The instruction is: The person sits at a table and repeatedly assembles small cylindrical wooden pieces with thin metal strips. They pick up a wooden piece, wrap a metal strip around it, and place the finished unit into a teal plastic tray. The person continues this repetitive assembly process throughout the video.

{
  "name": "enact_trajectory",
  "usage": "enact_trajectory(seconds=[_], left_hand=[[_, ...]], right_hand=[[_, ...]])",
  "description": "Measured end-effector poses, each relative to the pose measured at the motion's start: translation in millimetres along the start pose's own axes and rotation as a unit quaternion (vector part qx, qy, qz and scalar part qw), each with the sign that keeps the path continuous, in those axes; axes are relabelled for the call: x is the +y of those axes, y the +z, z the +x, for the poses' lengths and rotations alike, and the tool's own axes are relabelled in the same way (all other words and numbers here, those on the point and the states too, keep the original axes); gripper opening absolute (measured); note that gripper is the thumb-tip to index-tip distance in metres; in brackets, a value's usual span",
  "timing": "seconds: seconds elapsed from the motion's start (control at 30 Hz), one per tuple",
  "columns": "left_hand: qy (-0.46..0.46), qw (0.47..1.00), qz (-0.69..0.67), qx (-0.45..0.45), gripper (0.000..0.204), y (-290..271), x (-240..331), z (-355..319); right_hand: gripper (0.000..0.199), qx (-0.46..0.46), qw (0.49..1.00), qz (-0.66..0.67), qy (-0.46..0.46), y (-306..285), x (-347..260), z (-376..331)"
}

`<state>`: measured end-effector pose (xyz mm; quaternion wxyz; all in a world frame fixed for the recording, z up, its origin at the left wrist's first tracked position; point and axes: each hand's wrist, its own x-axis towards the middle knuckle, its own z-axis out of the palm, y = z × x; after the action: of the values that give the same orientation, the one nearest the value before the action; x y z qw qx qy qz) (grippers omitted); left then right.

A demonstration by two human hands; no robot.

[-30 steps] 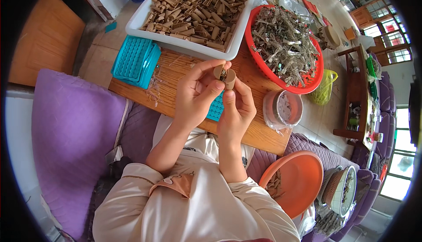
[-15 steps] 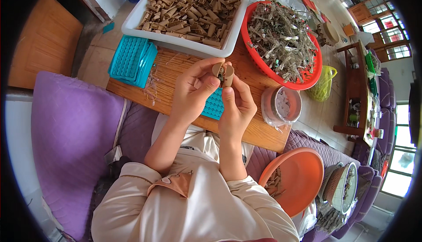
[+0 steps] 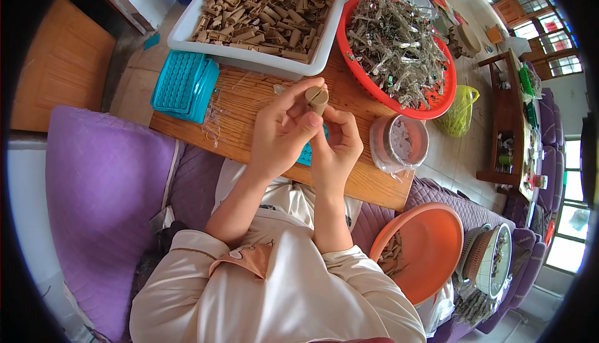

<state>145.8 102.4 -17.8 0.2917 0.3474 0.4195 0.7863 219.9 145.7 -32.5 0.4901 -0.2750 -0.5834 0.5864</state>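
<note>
Above the table, a small tan cylinder (image 3: 317,98) with a slit across its round end stands between my two hands. Its two half-shells sit face to face. My left hand (image 3: 282,131) pinches it with thumb and fingers, and my right hand (image 3: 337,143) grips its lower part from the other side. Whatever lies inside the cylinder is hidden. Beneath my hands, a turquoise tray with round cups (image 3: 305,154) shows only in part. Beyond them stands a white bin (image 3: 249,53) heaped with similar tan half-shells (image 3: 268,15).
A red basket (image 3: 450,87) of small clear-wrapped pieces (image 3: 399,50) stands right of the bin. Stacked turquoise trays (image 3: 184,87) sit at the table's left end. A round tub (image 3: 421,146) with white pieces is at its right edge, above an orange basin (image 3: 430,256) holding tan pieces.
The two tan half-shells, apart before, have come together into one cylinder. My hands have drawn closer around it, and its slit end now faces up.
</note>
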Motion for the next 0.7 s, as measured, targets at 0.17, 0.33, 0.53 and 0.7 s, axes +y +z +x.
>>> enact_trajectory(seconds=[0.17, 0.33, 0.53, 0.7], left_hand=[[0.001, 0.998, 0.057, 0.006, 0.04, 11, 3, -2], [-0.013, 0.999, 0.022, -0.021, 0.034, 6, -19, -8], [-0.048, 0.998, 0.035, -0.019, 0.03, 12, -23, -3], [-0.133, 0.991, -0.03, -0.009, 0.032, 5, -37, -3]], right_hand=[[0.018, -0.027, 0.993, -0.103, -0.05, -6, 3, 5], [0.019, -0.172, 0.96, -0.198, -0.098, -16, -6, 14], [0.021, -0.117, 0.968, -0.196, -0.1, -17, 11, 7], [0.022, -0.163, 0.962, -0.22, -0.001, -29, 14, 9]])
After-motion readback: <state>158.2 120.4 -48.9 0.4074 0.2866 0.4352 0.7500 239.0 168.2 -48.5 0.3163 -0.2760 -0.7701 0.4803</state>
